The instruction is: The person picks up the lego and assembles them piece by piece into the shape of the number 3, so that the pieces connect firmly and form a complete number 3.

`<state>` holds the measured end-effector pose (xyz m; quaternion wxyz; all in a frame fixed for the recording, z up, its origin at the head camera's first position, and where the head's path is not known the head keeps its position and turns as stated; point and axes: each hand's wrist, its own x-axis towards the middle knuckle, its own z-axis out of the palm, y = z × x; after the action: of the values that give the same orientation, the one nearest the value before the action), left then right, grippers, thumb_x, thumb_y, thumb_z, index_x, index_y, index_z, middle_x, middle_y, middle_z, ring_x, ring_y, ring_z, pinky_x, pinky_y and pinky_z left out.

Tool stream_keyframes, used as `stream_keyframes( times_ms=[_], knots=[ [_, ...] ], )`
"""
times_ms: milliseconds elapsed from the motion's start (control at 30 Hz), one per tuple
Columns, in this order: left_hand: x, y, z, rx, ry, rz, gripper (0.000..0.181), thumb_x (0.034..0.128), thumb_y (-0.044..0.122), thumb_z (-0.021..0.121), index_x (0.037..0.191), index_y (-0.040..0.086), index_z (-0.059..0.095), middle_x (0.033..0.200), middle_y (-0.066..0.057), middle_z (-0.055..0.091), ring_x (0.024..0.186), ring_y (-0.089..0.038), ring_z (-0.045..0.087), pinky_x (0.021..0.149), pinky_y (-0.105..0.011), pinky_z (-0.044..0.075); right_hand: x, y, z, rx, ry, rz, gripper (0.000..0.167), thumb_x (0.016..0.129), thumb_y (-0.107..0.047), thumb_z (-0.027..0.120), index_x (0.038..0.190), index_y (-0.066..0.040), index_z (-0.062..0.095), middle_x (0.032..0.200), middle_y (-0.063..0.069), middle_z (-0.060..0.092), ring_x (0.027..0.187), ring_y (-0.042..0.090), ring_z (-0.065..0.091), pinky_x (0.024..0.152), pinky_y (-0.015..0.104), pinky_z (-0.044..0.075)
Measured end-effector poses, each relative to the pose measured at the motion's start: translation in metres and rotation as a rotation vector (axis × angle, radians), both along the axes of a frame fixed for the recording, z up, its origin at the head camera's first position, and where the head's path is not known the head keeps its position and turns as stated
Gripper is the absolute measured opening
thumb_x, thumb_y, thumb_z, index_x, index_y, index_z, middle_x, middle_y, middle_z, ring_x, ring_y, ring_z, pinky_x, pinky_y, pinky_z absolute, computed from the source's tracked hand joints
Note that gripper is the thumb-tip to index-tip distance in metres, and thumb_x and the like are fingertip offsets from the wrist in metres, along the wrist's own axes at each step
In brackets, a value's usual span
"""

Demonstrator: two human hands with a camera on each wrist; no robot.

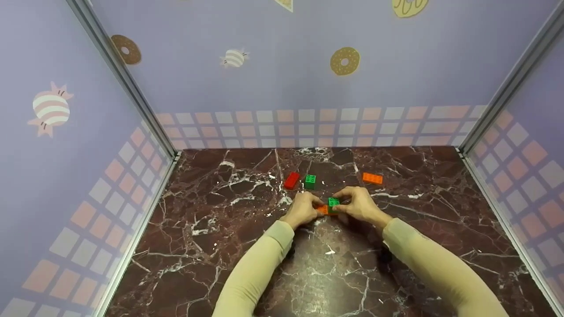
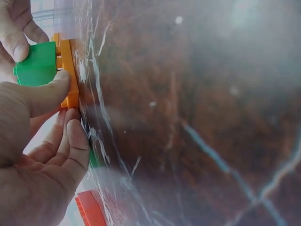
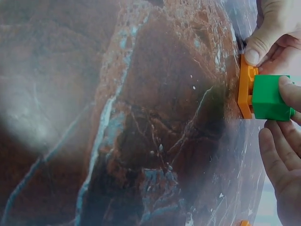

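Note:
My left hand (image 1: 304, 208) pinches one end of an orange brick (image 1: 323, 209) lying on the table. In the left wrist view, the thumb of the left hand (image 2: 42, 136) rests against that orange brick (image 2: 70, 75). With thumb and fingers, my right hand (image 1: 361, 205) grips a green brick (image 1: 333, 203). The right wrist view has this green brick (image 3: 271, 97) over the studs of the orange brick (image 3: 245, 89), with a narrow gap showing between them. The right hand (image 3: 287, 141) holds it from its sides.
Beyond the hands lie a red brick (image 1: 291, 180), a second green brick (image 1: 310, 181) and another orange brick (image 1: 372, 178). They rest on the dark marbled table (image 1: 211, 198), which has patterned walls (image 1: 282, 88) at the back and sides.

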<state>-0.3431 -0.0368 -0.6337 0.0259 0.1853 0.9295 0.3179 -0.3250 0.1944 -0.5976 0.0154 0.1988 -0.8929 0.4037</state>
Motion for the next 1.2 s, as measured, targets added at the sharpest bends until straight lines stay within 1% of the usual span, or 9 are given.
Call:
stream_keyframes(
  times_ms=[133,333,400,533,600,633,833,867,1200],
  knots=[
    [-0.009,-0.001,-0.012,0.014,0.027,-0.011,0.027,0.0843,0.018,0.094,0.111,0.017,0.092,0.108,0.000,0.089,0.100,-0.016,0.081,0.088,-0.030,0.065,-0.003,0.000,0.003,-0.018,-0.048,0.017,0.032,0.083,-0.008,0.098,0.112,-0.002,0.087,0.110,0.019,0.085,0.096,0.035,0.086,0.083,0.034,0.069],
    [0.004,0.000,0.011,0.032,-0.004,-0.021,0.026,0.0863,0.015,0.093,0.112,0.013,0.091,0.111,-0.003,0.089,0.104,-0.019,0.082,0.093,-0.032,0.066,-0.010,0.001,0.005,0.005,-0.063,0.030,0.031,0.082,-0.009,0.100,0.110,-0.002,0.088,0.109,0.019,0.086,0.093,0.031,0.085,0.078,0.022,0.064],
    [0.008,-0.001,0.017,0.034,-0.023,-0.023,0.026,0.0874,0.015,0.093,0.114,0.013,0.091,0.113,-0.004,0.089,0.107,-0.020,0.082,0.097,-0.034,0.066,-0.012,0.002,0.007,0.015,-0.066,0.034,0.031,0.081,-0.009,0.101,0.109,-0.002,0.089,0.107,0.018,0.087,0.092,0.030,0.085,0.077,0.022,0.064],
    [0.003,-0.002,0.007,0.031,0.023,-0.041,0.028,0.0863,0.016,0.092,0.114,0.014,0.091,0.109,-0.001,0.089,0.099,-0.017,0.081,0.090,-0.031,0.065,-0.016,0.001,0.009,0.038,-0.065,0.043,0.031,0.080,-0.010,0.102,0.106,-0.002,0.089,0.104,0.017,0.087,0.091,0.029,0.085,0.078,0.025,0.065],
    [0.004,-0.003,0.010,0.049,0.010,-0.048,0.031,0.0871,0.018,0.092,0.117,0.011,0.089,0.110,-0.004,0.089,0.099,-0.017,0.082,0.090,-0.032,0.066,-0.017,0.000,0.009,0.052,-0.066,0.050,0.030,0.079,-0.010,0.102,0.106,-0.002,0.089,0.103,0.017,0.088,0.091,0.030,0.085,0.079,0.027,0.065],
    [0.001,-0.003,0.001,0.070,0.036,-0.056,0.032,0.0870,0.023,0.094,0.117,0.011,0.089,0.109,-0.003,0.089,0.098,-0.016,0.082,0.089,-0.031,0.066,-0.018,0.000,0.008,0.060,-0.064,0.054,0.030,0.080,-0.011,0.102,0.106,-0.002,0.090,0.103,0.017,0.088,0.092,0.030,0.085,0.079,0.028,0.065],
    [0.009,-0.001,0.016,0.228,0.011,-0.054,0.042,0.0940,0.029,0.091,0.128,0.004,0.085,0.125,-0.013,0.086,0.117,-0.028,0.082,0.104,-0.041,0.066,-0.019,0.000,0.007,0.078,-0.035,0.056,0.030,0.079,-0.011,0.103,0.104,-0.003,0.090,0.102,0.015,0.088,0.093,0.032,0.084,0.081,0.032,0.066],
    [0.013,0.000,0.025,0.245,-0.008,-0.047,0.040,0.0952,0.024,0.089,0.130,0.003,0.084,0.128,-0.014,0.085,0.119,-0.030,0.081,0.105,-0.044,0.066,-0.019,0.001,0.007,0.080,-0.026,0.057,0.030,0.078,-0.011,0.103,0.104,-0.003,0.090,0.102,0.015,0.088,0.093,0.032,0.084,0.082,0.033,0.066],
    [0.013,0.011,0.026,0.243,0.012,-0.025,0.027,0.0969,0.019,0.088,0.123,0.012,0.088,0.120,-0.007,0.088,0.102,-0.022,0.084,0.088,-0.033,0.067,-0.019,0.005,0.005,0.061,-0.008,0.069,0.034,0.075,-0.013,0.105,0.105,-0.006,0.091,0.097,0.012,0.087,0.090,0.027,0.080,0.083,0.030,0.063]
  ],
)
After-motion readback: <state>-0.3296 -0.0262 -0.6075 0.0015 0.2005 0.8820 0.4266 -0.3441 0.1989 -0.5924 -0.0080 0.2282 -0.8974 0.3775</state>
